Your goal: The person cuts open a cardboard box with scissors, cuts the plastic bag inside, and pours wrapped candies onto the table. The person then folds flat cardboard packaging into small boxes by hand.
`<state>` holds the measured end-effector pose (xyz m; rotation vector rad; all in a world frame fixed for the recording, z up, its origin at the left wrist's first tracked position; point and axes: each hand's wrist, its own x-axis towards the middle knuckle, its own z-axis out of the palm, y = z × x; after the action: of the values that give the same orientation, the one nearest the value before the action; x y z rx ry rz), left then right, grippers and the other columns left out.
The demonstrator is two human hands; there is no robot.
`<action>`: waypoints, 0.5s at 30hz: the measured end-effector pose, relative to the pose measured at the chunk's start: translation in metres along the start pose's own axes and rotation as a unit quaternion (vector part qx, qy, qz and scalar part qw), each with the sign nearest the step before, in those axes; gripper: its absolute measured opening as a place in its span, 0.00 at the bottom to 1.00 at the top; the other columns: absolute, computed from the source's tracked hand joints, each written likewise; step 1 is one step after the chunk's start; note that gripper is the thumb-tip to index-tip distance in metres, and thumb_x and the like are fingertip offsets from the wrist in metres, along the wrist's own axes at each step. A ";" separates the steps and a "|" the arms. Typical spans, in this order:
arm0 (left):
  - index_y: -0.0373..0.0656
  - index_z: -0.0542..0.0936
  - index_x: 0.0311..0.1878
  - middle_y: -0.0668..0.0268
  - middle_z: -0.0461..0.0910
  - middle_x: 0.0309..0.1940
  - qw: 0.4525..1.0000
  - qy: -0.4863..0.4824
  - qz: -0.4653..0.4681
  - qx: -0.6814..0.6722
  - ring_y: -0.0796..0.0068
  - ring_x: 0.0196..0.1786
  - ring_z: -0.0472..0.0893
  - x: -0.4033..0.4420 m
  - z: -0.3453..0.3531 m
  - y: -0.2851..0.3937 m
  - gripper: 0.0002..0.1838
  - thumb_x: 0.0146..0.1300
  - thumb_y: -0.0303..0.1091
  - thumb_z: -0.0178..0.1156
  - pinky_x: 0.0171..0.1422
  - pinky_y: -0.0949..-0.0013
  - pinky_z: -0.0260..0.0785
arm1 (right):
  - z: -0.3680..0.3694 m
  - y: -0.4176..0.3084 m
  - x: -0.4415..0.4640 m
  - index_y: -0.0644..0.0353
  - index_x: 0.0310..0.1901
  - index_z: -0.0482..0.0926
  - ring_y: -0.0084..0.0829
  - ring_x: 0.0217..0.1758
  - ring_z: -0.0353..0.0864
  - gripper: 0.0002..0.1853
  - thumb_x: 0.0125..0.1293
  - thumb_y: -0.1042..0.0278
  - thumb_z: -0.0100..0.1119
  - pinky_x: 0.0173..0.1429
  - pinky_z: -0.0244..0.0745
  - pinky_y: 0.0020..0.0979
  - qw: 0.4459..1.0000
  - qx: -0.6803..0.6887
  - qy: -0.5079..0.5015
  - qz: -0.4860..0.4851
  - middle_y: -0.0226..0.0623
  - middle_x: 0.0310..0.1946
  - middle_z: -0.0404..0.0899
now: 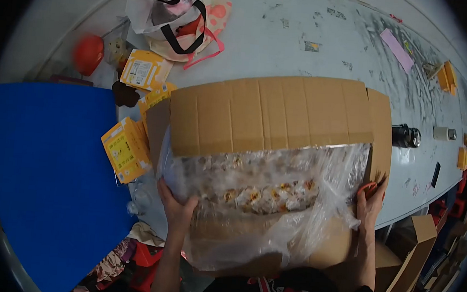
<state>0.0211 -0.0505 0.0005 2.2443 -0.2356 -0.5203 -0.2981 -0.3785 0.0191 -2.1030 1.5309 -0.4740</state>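
An open cardboard box (271, 113) sits in front of me with its far flap raised. A clear plastic liner (328, 200) spills over its near edge. Inside lie many small, individually wrapped pieces (265, 198), partly blurred under the plastic. My left hand (176, 207) grips the box's left side, thumb over the liner and fingers mostly hidden. At the right side, my right hand (370, 207) is closed around orange-handled scissors (369, 187) and rests against the box wall. The scissors' blades cannot be made out.
Yellow printed cartons (126, 151) lie left of the box, beside a blue panel (49, 181). A tote bag (185, 24) stands at the back of the table (264, 36). A black bottle (406, 136) lies to the right. Another open carton (414, 259) is low at the right.
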 end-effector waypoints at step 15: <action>0.34 0.65 0.61 0.57 0.68 0.56 0.976 0.086 -0.030 -0.199 0.66 0.57 0.68 0.124 0.045 0.086 0.34 0.47 0.28 0.58 0.62 0.68 0.56 | 0.049 -0.029 0.118 0.62 0.65 0.53 0.34 0.60 0.62 0.35 0.57 0.73 0.59 0.64 0.54 0.31 0.976 0.164 0.139 -0.015 0.48 0.58 0.62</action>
<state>0.1125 -0.1784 0.0024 1.8929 0.0262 -0.3628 -0.2126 -0.4748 -0.0054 -1.8611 1.4485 -0.9954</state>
